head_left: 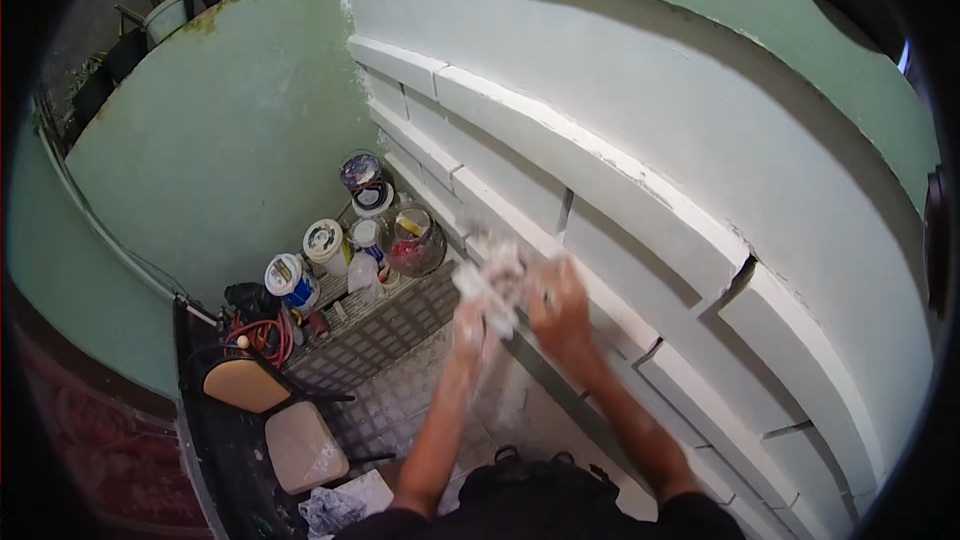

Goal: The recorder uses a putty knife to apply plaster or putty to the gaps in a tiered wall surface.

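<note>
Both my hands are raised in front of the white panelled wall (pixel 660 50), close together and smeared by motion. My left hand (pixel 472 325), dusted with white, is closed on a whitish crumpled thing (pixel 492 275); its kind is too blurred to make out. Close beside it, my right hand (pixel 560 305) has its fingers curled in against the same whitish thing. Whether a second item sits in the right hand is hidden. Long raised white blocks (pixel 600 145) with dark gaps between them run along the wall behind my hands.
Paint buckets (pixel 325 245) and a large clear jar (pixel 412 240) crowd a slatted bench (pixel 370 330) in the corner. Left of it lies a red hose (pixel 275 335). A chair (pixel 305 445) stands lower left, near a crumpled cloth (pixel 340 512). Potted plants (pixel 168 15) line the green wall's top.
</note>
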`<state>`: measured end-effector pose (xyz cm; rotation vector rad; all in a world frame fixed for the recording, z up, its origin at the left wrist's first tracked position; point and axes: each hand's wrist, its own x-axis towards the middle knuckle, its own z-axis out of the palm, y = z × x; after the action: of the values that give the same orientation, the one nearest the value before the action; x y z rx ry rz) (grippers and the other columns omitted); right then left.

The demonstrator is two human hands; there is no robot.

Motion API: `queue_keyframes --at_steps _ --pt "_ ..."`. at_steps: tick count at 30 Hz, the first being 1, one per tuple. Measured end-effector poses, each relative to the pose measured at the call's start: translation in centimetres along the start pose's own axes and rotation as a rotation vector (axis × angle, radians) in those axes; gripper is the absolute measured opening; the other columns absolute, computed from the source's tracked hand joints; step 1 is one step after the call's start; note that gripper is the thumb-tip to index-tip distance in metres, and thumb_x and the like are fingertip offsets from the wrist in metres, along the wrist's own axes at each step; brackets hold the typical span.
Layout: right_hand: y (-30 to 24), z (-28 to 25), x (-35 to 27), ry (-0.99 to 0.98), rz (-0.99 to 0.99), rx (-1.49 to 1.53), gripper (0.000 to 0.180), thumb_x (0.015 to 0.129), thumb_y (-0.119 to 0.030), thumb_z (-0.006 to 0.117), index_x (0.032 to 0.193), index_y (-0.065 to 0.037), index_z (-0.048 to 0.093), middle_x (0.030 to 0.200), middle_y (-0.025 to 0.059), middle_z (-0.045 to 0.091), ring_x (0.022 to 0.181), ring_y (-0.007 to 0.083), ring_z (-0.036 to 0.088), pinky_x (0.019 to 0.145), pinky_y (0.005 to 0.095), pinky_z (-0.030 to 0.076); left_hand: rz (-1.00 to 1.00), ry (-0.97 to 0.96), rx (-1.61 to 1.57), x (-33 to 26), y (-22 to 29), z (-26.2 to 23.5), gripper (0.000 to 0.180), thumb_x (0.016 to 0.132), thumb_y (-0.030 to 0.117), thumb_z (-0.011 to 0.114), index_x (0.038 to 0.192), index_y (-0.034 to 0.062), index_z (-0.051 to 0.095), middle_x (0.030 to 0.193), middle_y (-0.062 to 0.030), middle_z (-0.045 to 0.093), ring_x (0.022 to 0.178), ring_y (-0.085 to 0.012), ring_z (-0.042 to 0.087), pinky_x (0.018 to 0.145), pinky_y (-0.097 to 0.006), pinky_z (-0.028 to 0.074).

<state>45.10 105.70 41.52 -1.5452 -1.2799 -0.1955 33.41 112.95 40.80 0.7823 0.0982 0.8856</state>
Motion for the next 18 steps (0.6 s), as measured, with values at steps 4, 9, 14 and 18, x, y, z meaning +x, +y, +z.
queue_keyframes --at_steps 4,9,14,18 --pt "-0.9 0.2 -9.1 -0.266 0.361 0.138 0.030 0.087 -0.015 0.061 0.114 -0.003 0.066 0.096 0.0180 0.060 0.085 0.0309 0.059 0.075 0.0400 0.046 -0.139 0.272 -0.004 -8.0 -4.4 -3.6 0.051 0.076 0.004 0.046 0.125 -0.0079 0.051 0.109 -0.0185 0.062 0.091 -0.0223 0.063 0.081 -0.031 0.051" --pt "-1.5 -2.2 -13.7 -0.198 0.301 0.091 0.031 0.086 -0.015 0.063 0.115 -0.005 0.067 0.099 0.0173 0.060 0.090 0.0309 0.060 0.081 0.0376 0.047 -0.241 0.388 0.216 -11.1 -8.3 -3.1 0.037 0.088 0.010 0.042 0.121 0.0011 0.056 0.094 -0.0057 0.062 0.065 -0.0091 0.055 0.052 -0.021 0.041" --pt "-2.9 -6.0 -11.1 -0.197 0.218 0.157 0.038 0.084 -0.012 0.065 0.120 -0.004 0.063 0.100 0.0175 0.061 0.090 0.0304 0.062 0.081 0.0362 0.050 -0.185 0.285 0.196 -9.5 -9.2 0.3 0.025 0.095 0.014 0.041 0.105 -0.0029 0.057 0.092 -0.0078 0.060 0.077 -0.0135 0.060 0.065 -0.022 0.048" --pt "-3.3 -10.6 -6.5 -0.233 0.134 0.106 0.033 0.080 -0.010 0.067 0.112 -0.001 0.061 0.098 0.0188 0.061 0.090 0.0305 0.063 0.079 0.0383 0.051 0.116 -0.007 0.405 -5.5 -7.8 5.9 0.035 0.095 0.025 0.044 0.119 0.0001 0.051 0.115 -0.0096 0.051 0.091 -0.0157 0.054 0.082 -0.027 0.044"
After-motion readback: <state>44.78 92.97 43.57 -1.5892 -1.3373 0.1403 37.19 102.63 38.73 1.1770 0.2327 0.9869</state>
